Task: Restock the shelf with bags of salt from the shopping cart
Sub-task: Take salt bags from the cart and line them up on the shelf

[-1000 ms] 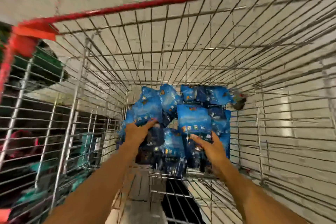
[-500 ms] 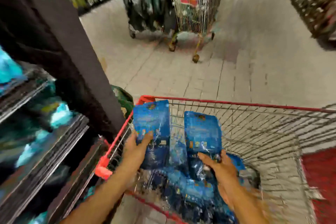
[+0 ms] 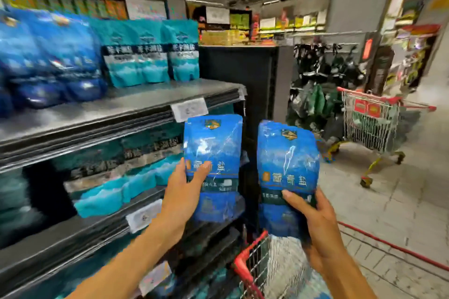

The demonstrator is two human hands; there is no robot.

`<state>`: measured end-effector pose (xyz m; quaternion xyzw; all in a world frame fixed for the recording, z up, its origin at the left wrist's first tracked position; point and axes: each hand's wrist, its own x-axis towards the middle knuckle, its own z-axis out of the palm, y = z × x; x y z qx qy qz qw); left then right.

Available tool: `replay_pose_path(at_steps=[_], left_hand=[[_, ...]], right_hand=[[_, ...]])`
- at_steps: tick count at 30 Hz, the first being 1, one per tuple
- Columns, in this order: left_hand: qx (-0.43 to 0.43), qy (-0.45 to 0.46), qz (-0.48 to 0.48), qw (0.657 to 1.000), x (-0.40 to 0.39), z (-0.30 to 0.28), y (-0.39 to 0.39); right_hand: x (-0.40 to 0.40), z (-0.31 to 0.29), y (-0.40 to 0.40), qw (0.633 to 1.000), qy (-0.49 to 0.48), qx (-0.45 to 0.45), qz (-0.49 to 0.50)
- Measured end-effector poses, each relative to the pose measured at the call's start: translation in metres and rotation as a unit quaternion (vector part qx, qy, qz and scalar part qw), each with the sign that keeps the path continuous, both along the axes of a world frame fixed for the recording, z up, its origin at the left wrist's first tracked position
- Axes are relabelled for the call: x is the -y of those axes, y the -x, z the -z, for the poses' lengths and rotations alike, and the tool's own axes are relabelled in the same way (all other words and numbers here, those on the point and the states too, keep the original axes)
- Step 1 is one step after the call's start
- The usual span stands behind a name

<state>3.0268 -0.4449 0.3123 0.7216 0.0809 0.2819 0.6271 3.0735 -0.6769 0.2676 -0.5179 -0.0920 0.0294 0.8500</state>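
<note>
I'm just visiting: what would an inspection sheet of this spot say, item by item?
Surface: upper shelf, bare grey front strip.
Job's things: left salt bag and right salt bag, upright; shopping cart below.
Clutter: teal bags and dark blue bags stocked on the upper shelf.
Hands: left hand grips the left salt bag; right hand grips the right salt bag.
Cables: nothing seen.
Surroundings: second cart on the tiled aisle.

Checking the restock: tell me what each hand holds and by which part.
Each grips one blue salt bag by its lower half, upright. Left hand holds the left bag; right hand holds the right bag, thumb across the front.
</note>
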Motion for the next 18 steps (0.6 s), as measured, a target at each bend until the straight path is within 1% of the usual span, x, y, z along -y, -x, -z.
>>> replay_pose_path(at_steps=[5, 9, 12, 15, 18], left_hand=[[0.088, -0.009, -0.084, 0.993, -0.047, -0.058, 0.054], [0.145, -0.024, -0.171, 0.974, -0.091, -0.104, 0.086], [0.154, -0.051, -0.256, 0.953, -0.133, -0.134, 0.096], [0.17, -0.044, -0.302, 0.937, -0.177, -0.158, 0.09], [0.126, -0.069, -0.357, 0.923, -0.216, -0.171, 0.07]], right_hand=[[-0.074, -0.063, -0.006, 0.991, -0.02, 0.084, -0.106], [-0.137, -0.112, -0.01, 0.975, -0.017, 0.134, -0.177], [-0.186, -0.15, -0.013, 0.96, -0.025, 0.149, -0.234], [-0.24, -0.187, -0.019, 0.942, -0.031, 0.161, -0.291], [-0.296, -0.218, -0.031, 0.941, -0.023, 0.161, -0.297]])
